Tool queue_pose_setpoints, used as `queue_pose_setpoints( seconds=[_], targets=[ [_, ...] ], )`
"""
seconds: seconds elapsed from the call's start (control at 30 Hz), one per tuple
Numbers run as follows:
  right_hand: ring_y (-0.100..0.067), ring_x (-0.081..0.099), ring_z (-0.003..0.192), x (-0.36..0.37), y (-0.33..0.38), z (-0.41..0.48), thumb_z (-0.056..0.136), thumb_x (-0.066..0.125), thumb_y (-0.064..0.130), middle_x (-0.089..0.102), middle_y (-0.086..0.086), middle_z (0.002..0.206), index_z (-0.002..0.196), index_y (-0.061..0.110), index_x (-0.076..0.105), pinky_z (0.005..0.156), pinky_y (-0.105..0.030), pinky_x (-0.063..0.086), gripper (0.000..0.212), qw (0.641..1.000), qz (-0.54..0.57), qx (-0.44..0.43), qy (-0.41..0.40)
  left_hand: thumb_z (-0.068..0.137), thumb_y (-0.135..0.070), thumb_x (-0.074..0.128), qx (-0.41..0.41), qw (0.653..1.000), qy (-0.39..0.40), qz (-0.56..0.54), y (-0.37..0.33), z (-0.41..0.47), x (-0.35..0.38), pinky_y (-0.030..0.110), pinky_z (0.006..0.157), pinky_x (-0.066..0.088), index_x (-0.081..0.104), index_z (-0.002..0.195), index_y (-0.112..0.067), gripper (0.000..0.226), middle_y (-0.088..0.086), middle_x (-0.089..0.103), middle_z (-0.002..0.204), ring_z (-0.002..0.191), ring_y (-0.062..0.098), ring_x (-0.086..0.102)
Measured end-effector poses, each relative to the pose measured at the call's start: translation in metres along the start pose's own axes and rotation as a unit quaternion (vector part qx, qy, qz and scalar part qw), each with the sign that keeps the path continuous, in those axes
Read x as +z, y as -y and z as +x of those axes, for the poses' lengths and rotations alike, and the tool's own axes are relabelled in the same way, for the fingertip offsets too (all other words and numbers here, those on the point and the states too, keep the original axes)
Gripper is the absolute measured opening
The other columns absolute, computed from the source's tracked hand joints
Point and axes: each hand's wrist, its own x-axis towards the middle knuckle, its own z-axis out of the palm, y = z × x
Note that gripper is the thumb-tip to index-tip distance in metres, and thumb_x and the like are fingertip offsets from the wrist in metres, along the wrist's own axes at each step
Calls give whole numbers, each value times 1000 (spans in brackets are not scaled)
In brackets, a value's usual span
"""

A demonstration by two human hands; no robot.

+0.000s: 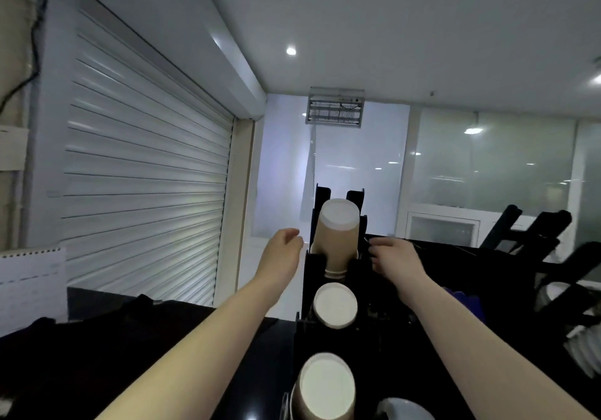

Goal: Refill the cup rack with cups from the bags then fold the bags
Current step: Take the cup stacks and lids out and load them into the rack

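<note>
At the far left a spiral notepad [31,276] stands against the wall, beside a closed roller shutter [146,172], and a dark worktop [97,354] runs below them. The left hand [283,250] reaches forward over this worktop and hangs just left of the cup rack [307,289]. Its grip is loose, the fingers softly curled round nothing, close to the rack but apart from it.

The black rack stands in the middle and holds three tilted stacks of brown paper cups with their white bottoms facing the camera: the top stack [338,231] between the two hands, the middle stack [335,305] below it, and the lowest stack [327,387] nearest the camera.

The right hand [393,260] is at the rack's right wall, level with the top stack, fingers curled downward. I cannot tell whether its grip pinches anything. Further right, black frames [527,234] lean, and white ribbed pieces [582,344] lie at the edge.
</note>
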Motion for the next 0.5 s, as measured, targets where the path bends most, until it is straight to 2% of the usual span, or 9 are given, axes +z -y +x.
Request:
queue_pose_setpoints(
  seconds=[0.07,0.1,0.2,0.23,0.3,0.4,0.5],
  targets=[
    [-13,36,40,6,0,5,83,47,-1,43,-6,51,59,7,54,41,-21,28,26,998,-38,41,28,96,-35,45,-69,997,25,-8,8,17,3,40,101,43,55,108,-20,22,2,57,114,105,20,55],
    [-15,39,42,9,0,8,84,49,2,43,-8,54,61,9,51,43,-22,28,24,996,-52,61,36,95,-42,46,-105,993,46,-29,11,23,5,39,96,46,56,103,-18,27,5,58,108,97,21,56],
    [-25,53,67,14,1,14,90,51,14,55,-16,74,83,4,60,61,-32,39,16,991,-38,111,61,90,-55,50,-150,979,108,-84,21,32,10,26,73,51,61,97,-14,43,1,65,84,76,16,61],
    [-27,54,69,14,2,15,91,49,13,56,-16,77,86,4,60,62,-32,41,16,989,-20,125,70,88,-58,51,-147,978,120,-83,24,35,11,23,68,50,63,92,-15,45,-3,66,75,70,13,62],
    [-25,55,59,14,4,18,92,45,6,56,-14,70,82,3,58,52,-26,46,16,984,13,151,90,85,-63,52,-148,975,144,-88,30,40,11,22,67,48,67,82,-17,48,-6,66,65,64,10,63],
    [-22,54,46,14,4,21,90,42,3,55,-13,63,82,3,58,42,-22,46,18,979,36,169,110,70,-71,59,-161,966,178,-99,36,47,9,23,68,49,68,77,-17,56,-5,64,66,66,12,60],
    [-20,50,42,16,3,25,90,41,6,51,-9,58,78,6,54,40,-22,43,18,976,43,181,113,50,-76,67,-169,959,196,-111,40,53,6,20,62,49,61,87,-13,74,3,53,77,71,16,52]
  ],
)
